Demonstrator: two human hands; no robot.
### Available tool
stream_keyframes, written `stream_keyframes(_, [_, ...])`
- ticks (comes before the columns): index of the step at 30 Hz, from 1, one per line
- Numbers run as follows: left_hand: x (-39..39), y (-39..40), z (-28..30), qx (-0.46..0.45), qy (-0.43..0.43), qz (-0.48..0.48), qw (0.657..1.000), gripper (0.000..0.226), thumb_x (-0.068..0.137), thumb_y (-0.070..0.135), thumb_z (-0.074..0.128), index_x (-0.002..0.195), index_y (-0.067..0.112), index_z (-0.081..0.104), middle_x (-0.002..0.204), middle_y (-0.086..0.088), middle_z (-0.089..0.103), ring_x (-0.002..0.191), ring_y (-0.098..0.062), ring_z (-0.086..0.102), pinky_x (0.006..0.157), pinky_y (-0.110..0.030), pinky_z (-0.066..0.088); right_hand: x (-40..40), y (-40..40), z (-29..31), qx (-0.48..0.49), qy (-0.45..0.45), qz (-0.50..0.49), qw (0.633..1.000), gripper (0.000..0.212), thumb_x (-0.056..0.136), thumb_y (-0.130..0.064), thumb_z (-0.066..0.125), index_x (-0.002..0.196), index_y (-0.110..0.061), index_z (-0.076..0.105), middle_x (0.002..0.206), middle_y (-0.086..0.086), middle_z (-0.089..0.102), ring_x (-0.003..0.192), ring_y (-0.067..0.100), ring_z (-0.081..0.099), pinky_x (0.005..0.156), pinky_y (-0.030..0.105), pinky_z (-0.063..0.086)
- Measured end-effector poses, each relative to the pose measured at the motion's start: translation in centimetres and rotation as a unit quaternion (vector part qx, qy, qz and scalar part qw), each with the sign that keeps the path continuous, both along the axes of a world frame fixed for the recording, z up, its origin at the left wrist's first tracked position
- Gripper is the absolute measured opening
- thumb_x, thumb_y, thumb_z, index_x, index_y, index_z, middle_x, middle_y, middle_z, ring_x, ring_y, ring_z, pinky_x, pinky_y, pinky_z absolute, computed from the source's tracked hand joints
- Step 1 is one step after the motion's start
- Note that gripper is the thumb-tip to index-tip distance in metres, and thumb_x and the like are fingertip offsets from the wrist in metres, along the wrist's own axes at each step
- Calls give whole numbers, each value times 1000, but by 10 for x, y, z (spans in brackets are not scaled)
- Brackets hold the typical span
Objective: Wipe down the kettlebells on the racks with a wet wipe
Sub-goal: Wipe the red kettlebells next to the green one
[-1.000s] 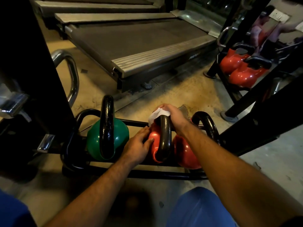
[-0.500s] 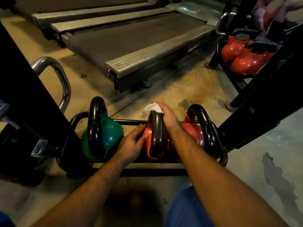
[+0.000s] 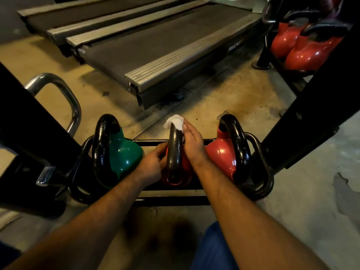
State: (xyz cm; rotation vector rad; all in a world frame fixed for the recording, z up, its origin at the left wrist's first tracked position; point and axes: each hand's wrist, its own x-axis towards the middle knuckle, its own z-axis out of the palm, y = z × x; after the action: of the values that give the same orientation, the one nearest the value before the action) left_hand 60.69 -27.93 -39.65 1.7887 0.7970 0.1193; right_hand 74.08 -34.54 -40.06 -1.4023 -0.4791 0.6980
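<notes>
Worn concrete floor [image 3: 229,106], treadmill deck [image 3: 155,47] beyond. Low black rack [image 3: 261,172] carries three kettlebells: green kettlebell [image 3: 124,154] left, middle red kettlebell [image 3: 175,168], right red kettlebell [image 3: 222,154]. Right hand [image 3: 191,141] pinches white wet wipe [image 3: 175,121] over top of middle bell's black handle [image 3: 174,151]. Left hand [image 3: 153,164] fingers curled against that bell's left side, steadying it. Two more red kettlebells [image 3: 303,49] on far rack, upper right

On the black rack [image 3: 175,142], a green kettlebell [image 3: 124,154] sits at the left end and two red kettlebells [image 3: 220,154] beside it, all with glossy black handles. The wet wipe [image 3: 175,122] looks white. The floor [image 3: 224,102] is yellowish tan, perhaps stained.
</notes>
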Motion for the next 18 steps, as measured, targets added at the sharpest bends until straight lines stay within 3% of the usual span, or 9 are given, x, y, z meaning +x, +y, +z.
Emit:
stream_keyframes(3, [4,-5,7,-42,9,11,999,40,97,26,63,137,30,54,113,5,69,108,-19,68,88,-34,57,-2,-2,3,-15,-7,4,1000,31,105,-12,42,118,-19,69,90,-2,69,83,12,63,74,28,50])
stream_keyframes(5, [6,-10,11,-62,3,29,998,35,99,17,60,133,21,56,109,2,68,95,-11,70,68,-17,56,-7,-6,3,-10,-24,-2,1000,33,104,-13,43,122,-24,68,100,1,72,90,13,66,78,27,53])
stream_keyframes(7, [6,-14,15,-61,7,32,998,31,99,12,59,129,17,57,105,-1,68,86,-6,69,57,-11,51,-9,-9,-2,-7,-21,-2,1000,34,105,-15,44,133,-19,63,112,9,70,96,15,66,81,29,53])
stream_keyframes(9, [5,-14,13,-57,-2,31,998,31,98,11,57,129,14,57,106,-5,69,83,-6,71,58,-11,51,-6,-6,-2,3,4,-4,1000,32,104,-15,45,128,-14,66,106,10,71,94,15,66,82,32,52])
stream_keyframes(12, [3,-12,9,-23,-11,24,999,30,98,9,59,128,8,58,102,-1,68,75,6,69,61,-8,50,-1,0,11,45,23,-14,999,32,104,-14,43,122,-12,69,108,2,72,99,10,66,85,21,52])
stream_keyframes(14, [3,-10,7,-18,-13,21,1000,29,97,11,60,126,7,58,102,1,68,78,3,69,62,-8,49,-1,2,15,47,4,1,999,31,104,-18,44,123,-16,69,115,3,70,101,10,66,83,19,53])
stream_keyframes(18, [4,-10,12,-17,-16,10,1000,31,98,20,61,128,16,59,105,4,70,92,-7,71,65,-10,51,6,5,12,4,21,-34,999,21,102,-13,52,114,-19,68,94,-6,68,82,2,62,69,16,47])
